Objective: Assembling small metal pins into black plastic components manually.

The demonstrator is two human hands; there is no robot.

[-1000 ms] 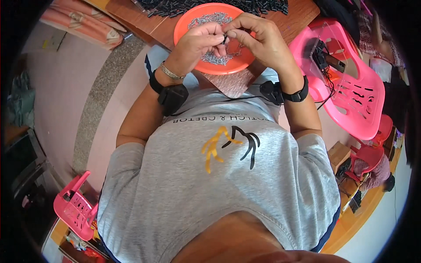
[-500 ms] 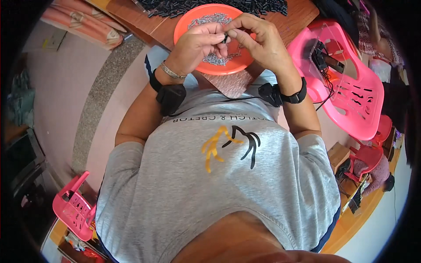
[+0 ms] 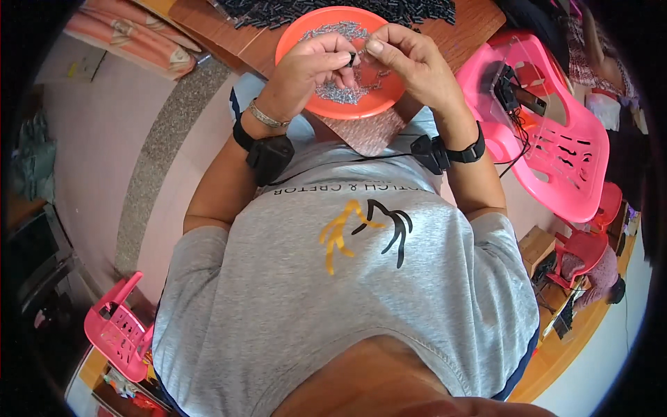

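Over the orange plastic dish [image 3: 386, 101], my left hand [image 3: 303, 75] pinches a small black part [image 3: 351, 60] between thumb and fingers. My right hand [image 3: 420, 68] is just to its right, thumb pressed against the forefinger. Whatever lies in that pinch is too small to make out. Many small silver metal pieces [image 3: 339, 94] lie in the dish, some toward its far side and some toward its near side. Both wrists wear black strapped devices.
A large heap of small black parts [image 3: 271, 12] covers the far part of the brown wooden table [image 3: 243, 43]. At right stands a pink plastic chair [image 3: 566, 149] with a black cabled device [image 3: 511, 94] on it. Another pink chair [image 3: 118, 337] is at lower left. Other people sit at the right.
My hands have drawn slightly apart, leaving a gap between them. The black part stays in my left hand and has shifted a little to the left.
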